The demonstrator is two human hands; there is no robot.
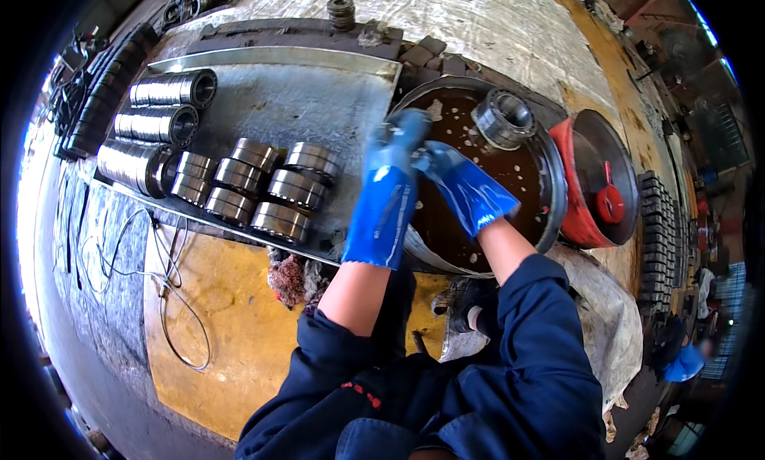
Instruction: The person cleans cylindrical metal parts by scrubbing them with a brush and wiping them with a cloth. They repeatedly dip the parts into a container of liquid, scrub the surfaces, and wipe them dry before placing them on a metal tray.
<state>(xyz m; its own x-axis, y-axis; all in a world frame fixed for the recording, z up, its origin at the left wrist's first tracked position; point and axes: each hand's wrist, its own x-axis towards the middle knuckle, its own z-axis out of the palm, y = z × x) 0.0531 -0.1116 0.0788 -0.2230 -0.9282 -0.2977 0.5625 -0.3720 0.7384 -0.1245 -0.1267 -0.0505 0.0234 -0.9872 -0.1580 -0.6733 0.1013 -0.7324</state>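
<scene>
Both my hands wear long blue rubber gloves and meet over the left rim of a round metal basin (pixel 555 191) of brown liquid. My left hand (pixel 405 132) is on the far side, its glove smeared by motion. Close against it, my right hand (pixel 434 159) bends inward from the right. Their fingers are blurred, and anything between them is hidden. A stack of shiny bearing rings (pixel 505 119) sits at the basin's far right side. Pale flecks float on the liquid. Left of my hands, a metal tray (pixel 279 93) carries several short stacks of steel bearing rings (pixel 296 189).
Longer rows of rings (pixel 137 167) lie at the tray's left end. Right of the basin stands a red bucket (pixel 575 181) with a red scoop (pixel 610 203) inside. A looped cable (pixel 166 283) lies on the floor near a clump of rags (pixel 288 281). Another ring stack (pixel 341 14) stands beyond the tray.
</scene>
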